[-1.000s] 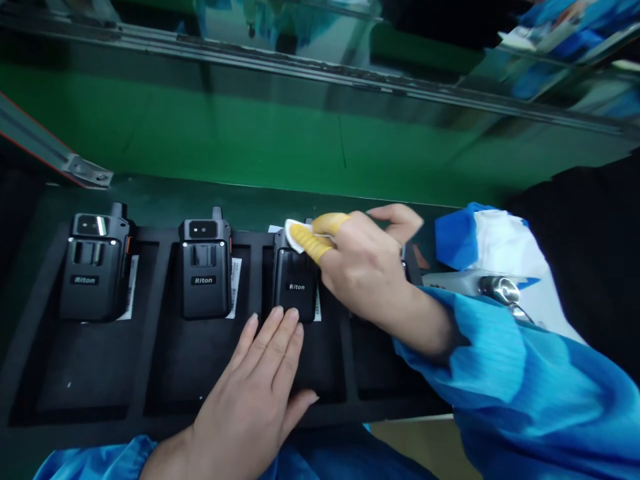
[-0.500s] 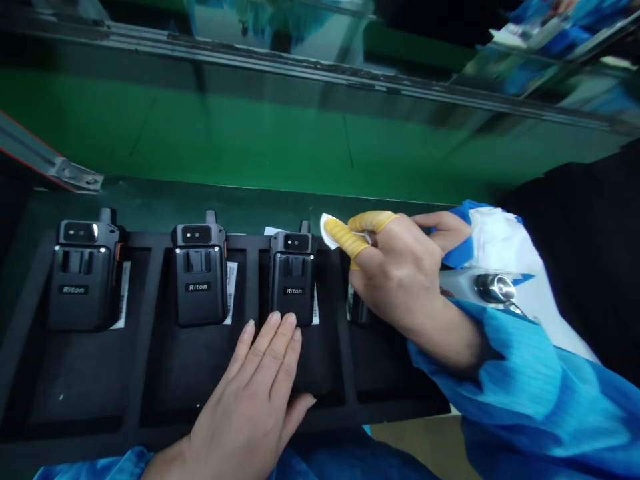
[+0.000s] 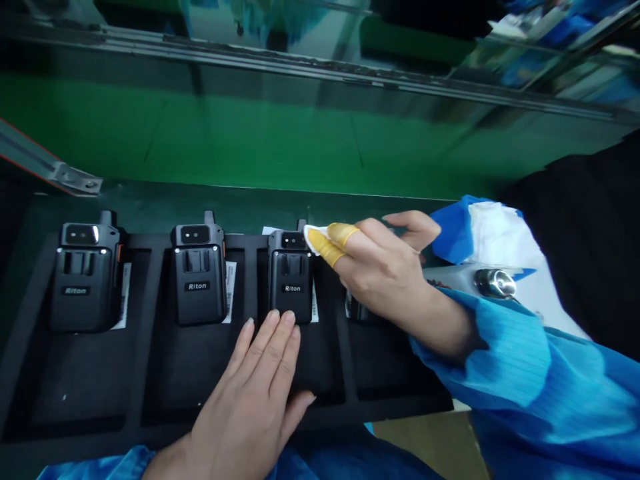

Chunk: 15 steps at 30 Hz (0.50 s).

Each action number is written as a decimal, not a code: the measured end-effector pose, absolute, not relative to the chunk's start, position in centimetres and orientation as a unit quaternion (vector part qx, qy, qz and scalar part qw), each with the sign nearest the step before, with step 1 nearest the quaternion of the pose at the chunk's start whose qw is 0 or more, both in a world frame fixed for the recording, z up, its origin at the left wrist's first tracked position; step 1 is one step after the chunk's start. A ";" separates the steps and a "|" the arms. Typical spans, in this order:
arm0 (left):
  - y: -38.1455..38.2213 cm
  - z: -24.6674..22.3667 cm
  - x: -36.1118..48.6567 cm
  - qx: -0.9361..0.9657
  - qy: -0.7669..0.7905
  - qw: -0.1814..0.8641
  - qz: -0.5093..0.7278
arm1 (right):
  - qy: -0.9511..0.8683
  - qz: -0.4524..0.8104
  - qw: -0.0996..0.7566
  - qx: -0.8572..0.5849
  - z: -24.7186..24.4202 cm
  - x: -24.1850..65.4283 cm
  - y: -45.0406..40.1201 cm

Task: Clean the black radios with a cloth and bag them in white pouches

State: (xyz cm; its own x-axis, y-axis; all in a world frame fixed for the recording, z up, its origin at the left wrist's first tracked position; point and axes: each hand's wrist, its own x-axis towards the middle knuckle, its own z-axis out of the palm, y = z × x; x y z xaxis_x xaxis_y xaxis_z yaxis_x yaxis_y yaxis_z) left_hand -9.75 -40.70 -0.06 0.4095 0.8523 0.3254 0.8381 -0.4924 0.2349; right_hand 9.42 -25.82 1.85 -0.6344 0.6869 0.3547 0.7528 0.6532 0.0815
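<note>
Black handheld radios marked Riton lie in the compartments of a black tray (image 3: 134,373). The leftmost is one radio (image 3: 83,307), then a second radio (image 3: 200,305) and a third radio (image 3: 290,273). My left hand (image 3: 255,393) lies flat with fingers stretched, its fingertips on the lower end of the third radio. Yellow covers wrap two fingers of my right hand (image 3: 380,260), which pinches a white cloth (image 3: 311,239) at the top right corner of that radio. A fourth radio (image 3: 359,310) is mostly hidden under my right hand.
White labels stick out beside the radios. At the right lie a blue and white cloth bundle (image 3: 493,230) and a metal-capped bottle (image 3: 495,283). A green panel (image 3: 260,140) and a metal rail (image 3: 280,65) run behind the tray. A metal bracket (image 3: 75,179) stands at the left.
My right hand has moved left with the white cloth, from beside the third radio onto its top corner. My left hand has stayed in place.
</note>
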 end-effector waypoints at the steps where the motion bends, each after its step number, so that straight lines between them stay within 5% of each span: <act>1: -40.7 -0.1 -9.8 0.840 0.502 0.017 0.204 | -0.890 -0.129 0.152 -0.411 1.9 9.5 -25.7; 15: -40.6 0.0 -9.8 0.844 0.498 0.011 0.197 | -0.872 -0.258 0.183 -0.375 2.1 6.8 -25.8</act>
State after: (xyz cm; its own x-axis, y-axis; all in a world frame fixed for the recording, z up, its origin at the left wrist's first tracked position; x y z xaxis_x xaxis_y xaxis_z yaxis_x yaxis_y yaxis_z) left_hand -9.77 -40.62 0.01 0.4259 0.8459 0.3211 0.8369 -0.5031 0.2155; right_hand 6.79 -25.83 2.09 -0.6521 0.5594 0.5117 0.7478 0.5859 0.3124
